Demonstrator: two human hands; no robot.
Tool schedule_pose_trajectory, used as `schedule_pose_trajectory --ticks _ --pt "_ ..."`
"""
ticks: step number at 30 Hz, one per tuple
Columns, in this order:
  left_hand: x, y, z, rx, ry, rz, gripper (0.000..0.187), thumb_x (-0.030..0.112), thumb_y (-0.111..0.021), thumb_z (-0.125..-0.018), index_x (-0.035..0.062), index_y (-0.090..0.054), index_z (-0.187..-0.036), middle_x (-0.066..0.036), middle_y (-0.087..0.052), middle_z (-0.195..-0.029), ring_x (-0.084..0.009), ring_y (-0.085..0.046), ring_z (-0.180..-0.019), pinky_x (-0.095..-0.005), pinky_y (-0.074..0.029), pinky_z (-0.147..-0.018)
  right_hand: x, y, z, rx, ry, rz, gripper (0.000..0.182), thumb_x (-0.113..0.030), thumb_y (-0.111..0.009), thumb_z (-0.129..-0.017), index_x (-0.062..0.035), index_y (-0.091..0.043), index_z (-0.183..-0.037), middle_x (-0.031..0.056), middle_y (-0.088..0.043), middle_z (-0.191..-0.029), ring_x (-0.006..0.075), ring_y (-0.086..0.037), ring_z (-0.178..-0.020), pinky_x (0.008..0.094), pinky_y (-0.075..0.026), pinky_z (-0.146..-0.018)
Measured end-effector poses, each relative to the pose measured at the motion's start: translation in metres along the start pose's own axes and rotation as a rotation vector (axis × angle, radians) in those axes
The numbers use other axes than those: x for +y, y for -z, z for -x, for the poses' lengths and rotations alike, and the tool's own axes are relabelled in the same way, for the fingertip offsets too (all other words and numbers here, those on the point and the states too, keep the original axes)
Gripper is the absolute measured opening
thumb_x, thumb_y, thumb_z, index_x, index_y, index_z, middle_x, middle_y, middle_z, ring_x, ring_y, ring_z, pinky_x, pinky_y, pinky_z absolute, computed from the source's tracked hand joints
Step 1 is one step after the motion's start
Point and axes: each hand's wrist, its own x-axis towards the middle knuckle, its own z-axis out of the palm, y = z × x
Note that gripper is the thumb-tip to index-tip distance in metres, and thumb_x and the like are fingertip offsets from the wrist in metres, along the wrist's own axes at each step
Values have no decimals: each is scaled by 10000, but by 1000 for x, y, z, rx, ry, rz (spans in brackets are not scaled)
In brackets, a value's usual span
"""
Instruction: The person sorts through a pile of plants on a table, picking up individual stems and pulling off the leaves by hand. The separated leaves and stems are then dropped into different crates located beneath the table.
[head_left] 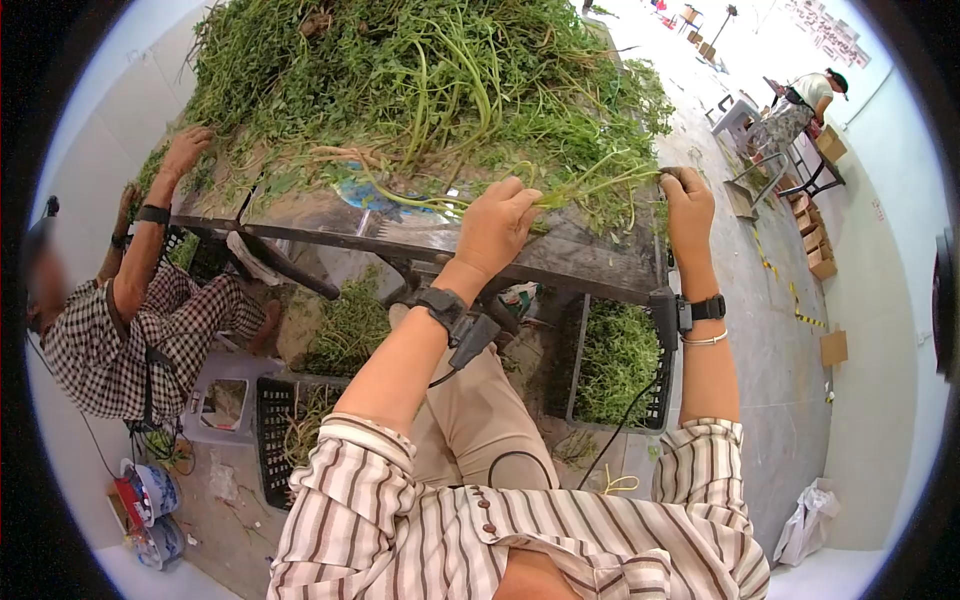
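Note:
Over the front edge of the table [400, 243], my left hand [497, 225] is closed on the stems of a green plant sprig [590, 187]. The sprig stretches sideways between my two hands. At its right end, my right hand [688, 212] pinches the thin tips near the table's right corner. A large heap of leafy green plants [330, 80] covers the table behind my hands, with long pale stems lying toward the front edge. Part of a blue patch shows under the stems left of my left hand.
A black crate [617, 360] of greens stands below the table, another [285, 435] at lower left. A co-worker [130, 340] in checks sits at the left, one hand at the heap. Another person [805, 105] bends at the far right near cardboard boxes [815, 240].

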Motion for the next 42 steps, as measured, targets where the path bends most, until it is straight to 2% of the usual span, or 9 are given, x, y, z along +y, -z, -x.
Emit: schedule_pose_trajectory --ticks 4,7,14,17,19,23,25,38,42 --pt "2 1 0 -2 18 22 184 86 -625 -809 42 -620 -987 -111 -495 -786 -315 -526 -803 -398 -447 -658 -4 -5 -3 -12 -309 -450 157 -111 -546 -807 14 -641 -795 11 -572 -677 112 -508 -625 258 -401 -605" --pt "1 1 0 4 16 37 188 92 -628 -809 44 -622 -990 -109 -498 -790 -314 -527 -801 -396 -448 -657 -10 -5 -3 -26 -412 -570 138 -107 -550 -804 -8 -646 -804 -6 -559 -689 70 -449 -594 224 -349 -557" --pt "-1 -2 1 15 9 61 182 85 -634 -801 52 -628 -980 -104 -508 -802 -317 -531 -810 -395 -454 -664 1 -13 -7 3 -491 -642 122 -96 -541 -802 -13 -626 -779 -7 -557 -690 70 -445 -609 254 -355 -556" --pt "-1 -1 1 15 -6 49 183 72 -638 -793 51 -631 -975 -103 -511 -805 -316 -532 -807 -392 -456 -661 13 -18 -6 27 -249 -322 130 -99 -538 -802 8 -609 -780 42 -581 -725 166 -499 -630 321 -396 -592" --pt "-1 0 1 15 3 44 185 72 -640 -791 52 -632 -975 -103 -512 -807 -315 -532 -806 -392 -456 -660 6 -10 -2 60 162 259 135 -111 -554 -807 13 -608 -813 101 -590 -803 279 -543 -714 364 -424 -656" --pt "-3 -3 2 1 29 40 187 86 -647 -791 53 -635 -975 -102 -514 -809 -312 -531 -799 -396 -454 -653 2 3 -1 -53 172 316 130 -126 -569 -817 -4 -612 -834 131 -573 -854 323 -551 -797 374 -437 -694" --pt "-3 -3 1 3 29 37 186 93 -648 -793 53 -636 -975 -101 -515 -808 -311 -531 -797 -397 -453 -652 5 4 2 -37 333 372 114 -119 -572 -826 -15 -614 -845 118 -578 -846 316 -561 -818 385 -448 -725" --pt "-2 -1 1 -12 18 25 162 98 -630 -809 52 -625 -964 -102 -493 -791 -306 -523 -791 -400 -446 -650 17 22 13 -65 458 492 92 -111 -571 -818 -29 -584 -859 120 -578 -883 315 -545 -854 404 -455 -727" --pt "-2 0 0 -18 8 16 173 93 -628 -809 51 -626 -977 -103 -496 -797 -305 -523 -792 -398 -447 -650 14 18 9 -23 274 412 113 -115 -557 -807 -10 -586 -836 146 -566 -795 309 -551 -785 377 -449 -694"
